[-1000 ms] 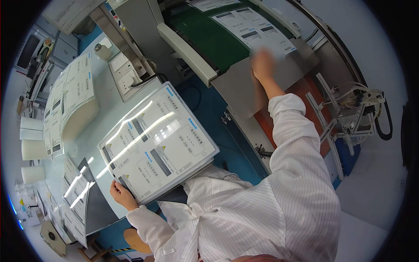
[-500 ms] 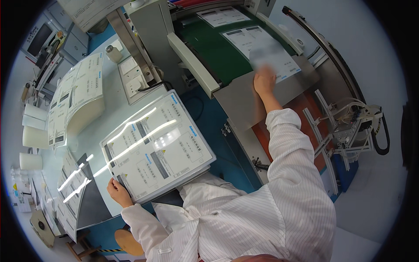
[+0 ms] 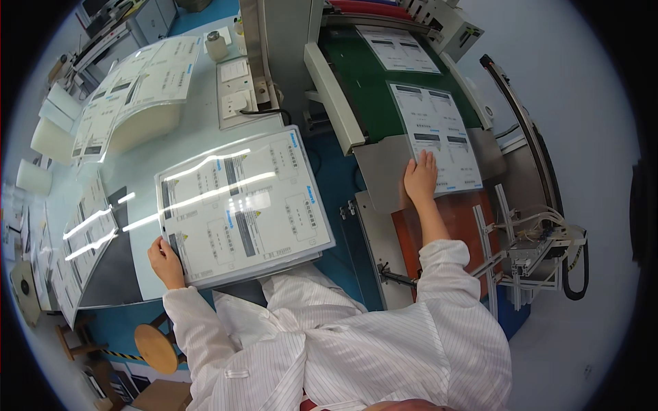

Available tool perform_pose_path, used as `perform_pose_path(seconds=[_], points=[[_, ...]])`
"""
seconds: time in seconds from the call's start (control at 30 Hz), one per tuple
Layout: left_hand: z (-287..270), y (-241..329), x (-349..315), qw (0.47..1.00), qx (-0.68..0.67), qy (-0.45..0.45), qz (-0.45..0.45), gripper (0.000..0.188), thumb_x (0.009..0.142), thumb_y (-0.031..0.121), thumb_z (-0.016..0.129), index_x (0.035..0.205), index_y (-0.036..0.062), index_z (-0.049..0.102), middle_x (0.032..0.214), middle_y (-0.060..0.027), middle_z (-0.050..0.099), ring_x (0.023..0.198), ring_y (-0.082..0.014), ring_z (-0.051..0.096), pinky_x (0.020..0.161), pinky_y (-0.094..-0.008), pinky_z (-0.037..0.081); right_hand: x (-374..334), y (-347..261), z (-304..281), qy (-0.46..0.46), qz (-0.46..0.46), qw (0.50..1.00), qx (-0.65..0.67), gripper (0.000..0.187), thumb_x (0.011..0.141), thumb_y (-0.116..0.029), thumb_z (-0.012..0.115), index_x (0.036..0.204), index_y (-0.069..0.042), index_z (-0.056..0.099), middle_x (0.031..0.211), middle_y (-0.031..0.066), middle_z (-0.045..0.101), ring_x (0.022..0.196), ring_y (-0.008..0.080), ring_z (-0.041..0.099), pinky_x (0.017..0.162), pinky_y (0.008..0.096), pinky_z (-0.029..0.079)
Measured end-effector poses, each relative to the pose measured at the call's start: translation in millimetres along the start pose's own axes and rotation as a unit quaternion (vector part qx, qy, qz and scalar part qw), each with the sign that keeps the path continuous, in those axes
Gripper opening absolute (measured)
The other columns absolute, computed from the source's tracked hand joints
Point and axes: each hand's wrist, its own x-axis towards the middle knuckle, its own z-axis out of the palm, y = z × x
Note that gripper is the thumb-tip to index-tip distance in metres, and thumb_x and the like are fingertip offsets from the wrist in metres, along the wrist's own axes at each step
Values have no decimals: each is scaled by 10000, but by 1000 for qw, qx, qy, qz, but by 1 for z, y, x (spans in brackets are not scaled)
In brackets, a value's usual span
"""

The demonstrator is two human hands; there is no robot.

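- The right hand [image 3: 419, 179] lies flat, fingers spread a little, on the lower left corner of a printed sheet [image 3: 439, 137]; it presses on it rather than grips it.
- That sheet sits at 1 o'clock, half on the green belt [image 3: 363, 75] and half on the grey tray [image 3: 384, 171] below it.
- A second sheet [image 3: 397, 48] lies further up the belt, at 12 o'clock, apart from the first.
- The left hand [image 3: 166, 262], at 8 o'clock, curls its fingers around the lower left corner of a glossy stack [image 3: 240, 205].
- The stack rests on the pale table [image 3: 185, 137], just left of centre, tilted slightly.
- More sheets [image 3: 130, 89] lie at 10 o'clock, well apart from both hands.
- A round stool [image 3: 155, 347] stands at 7 o'clock.
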Motion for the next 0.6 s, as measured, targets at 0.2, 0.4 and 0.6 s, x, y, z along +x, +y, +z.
perform_pose_path(seconds=[0.2, 0.4, 0.6], points=[[0, -2, -2, 1000, -1, -3, -18, 248, 961, 182, 518, 1087, 4, 636, 1010, -121, 596, 856, -230, 568, 783, -322, 469, -103, -42, -48, -69, -124, 989, 40, 782, 903, -416, 560, 1429, 84, 270, 1481, 321, 247, 1405, 425, 208, 1155, 465, 162], [3, -2, 1, 1000, -4, 12, 14, 227, 946, 173, 537, 1068, 18, 650, 999, -122, 604, 819, -234, 574, 752, -334, 477, -136, -67, -69, -160, -116, 979, -54, 752, 846, -195, 618, 1429, 91, 239, 1493, 333, 186, 1404, 439, 191, 1152, 464, 186], [2, -8, -2, 999, -22, 30, 20, 215, 921, 173, 565, 1028, 18, 669, 965, -145, 620, 845, -275, 596, 761, -351, 484, -133, -84, -74, -105, -138, 985, 6, 520, 831, 67, 450, 1350, 70, 411, 1325, 284, 480, 1231, 407, 477, 1050, 428, 379]])
